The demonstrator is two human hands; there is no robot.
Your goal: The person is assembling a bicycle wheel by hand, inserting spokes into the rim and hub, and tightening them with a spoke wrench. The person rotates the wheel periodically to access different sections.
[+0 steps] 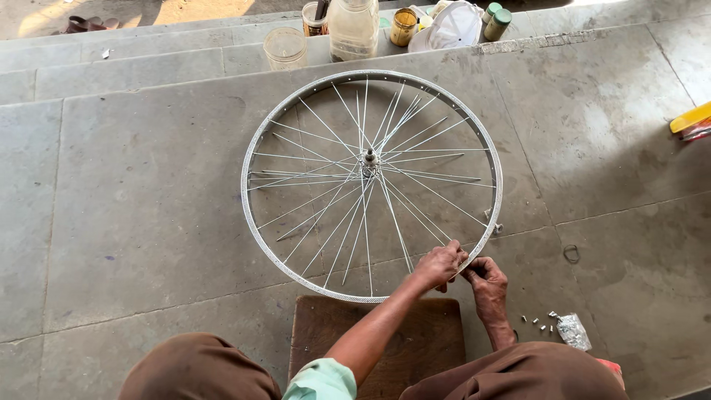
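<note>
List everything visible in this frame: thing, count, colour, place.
bicycle wheel rim: 1, silver, flat on the stone floor, centre
spokes: many, silver, some loose inside the rim
hub: 1, metal, wheel centre
wooden board: 1, brown, below the rim
small metal pieces: several, silver, floor lower right
plastic packet: 1, clear, beside them
jars: several, clear and yellow, top ledge
white cap: 1, top ledge
left hand: at the rim's near edge
right hand: beside it, at the rim
</note>
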